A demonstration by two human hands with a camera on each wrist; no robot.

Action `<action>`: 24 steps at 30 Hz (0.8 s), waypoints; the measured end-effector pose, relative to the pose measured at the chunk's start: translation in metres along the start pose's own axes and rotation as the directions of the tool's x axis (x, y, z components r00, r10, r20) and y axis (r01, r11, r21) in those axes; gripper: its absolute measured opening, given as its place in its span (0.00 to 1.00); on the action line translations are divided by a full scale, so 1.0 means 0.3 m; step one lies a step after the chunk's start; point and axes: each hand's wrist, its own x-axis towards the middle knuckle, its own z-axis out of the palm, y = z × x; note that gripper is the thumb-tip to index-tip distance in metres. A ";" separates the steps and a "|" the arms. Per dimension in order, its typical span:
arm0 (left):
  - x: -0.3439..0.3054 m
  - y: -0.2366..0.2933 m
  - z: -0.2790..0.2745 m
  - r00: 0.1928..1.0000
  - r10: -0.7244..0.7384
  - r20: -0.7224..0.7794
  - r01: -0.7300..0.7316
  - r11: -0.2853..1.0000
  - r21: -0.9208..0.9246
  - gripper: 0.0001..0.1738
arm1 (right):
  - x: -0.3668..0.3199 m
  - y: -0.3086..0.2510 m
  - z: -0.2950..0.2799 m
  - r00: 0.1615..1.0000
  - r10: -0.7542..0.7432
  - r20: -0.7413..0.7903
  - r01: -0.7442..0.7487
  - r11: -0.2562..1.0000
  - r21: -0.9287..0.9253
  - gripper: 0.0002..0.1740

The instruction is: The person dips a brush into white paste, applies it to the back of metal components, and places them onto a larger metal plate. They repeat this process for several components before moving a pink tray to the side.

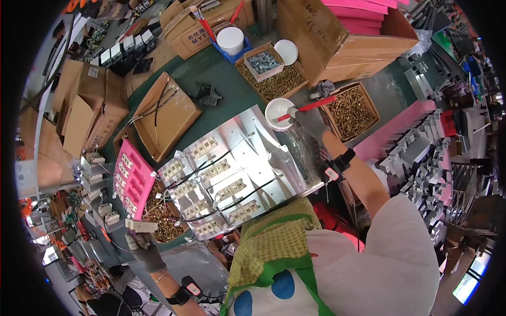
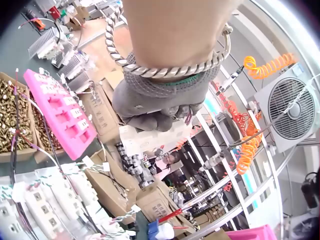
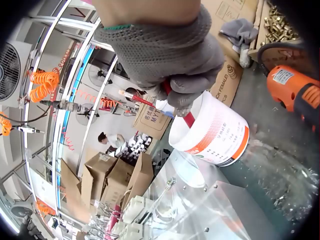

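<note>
My gloved right hand [image 1: 312, 125] [image 3: 165, 60] grips a red-handled brush [image 1: 319, 104] [image 3: 189, 119], its lower end inside a white tub [image 1: 273, 111] [image 3: 220, 131]. On the lower left, my gloved left hand [image 1: 147, 256] [image 2: 162, 105] pinches a pale rectangular block [image 1: 141, 226] [image 2: 142, 141] by its edge. Between the hands lies a shiny metal plate [image 1: 247, 136] [image 3: 227, 205] carrying rows of white blocks [image 1: 230, 188] [image 2: 42, 207] and dark wires. A pink foam tray [image 1: 135, 181] [image 2: 62, 112] with white pieces in some slots is tilted just above the left hand.
Boxes of brass screws [image 1: 352, 113] [image 1: 167, 227] stand right and left of the plate. Behind it are a carton of brass parts [image 1: 274, 87], a small box of silver screws [image 1: 262, 62] and an open cardboard tray [image 1: 168, 118]. An orange power tool [image 3: 295, 90] lies at the right.
</note>
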 end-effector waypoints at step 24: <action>-0.026 -0.044 0.640 0.949 -0.008 0.314 -0.083 0.958 0.276 0.18 | -0.235 -0.076 -0.202 0.990 -0.087 0.109 -0.058 0.455 0.889 0.14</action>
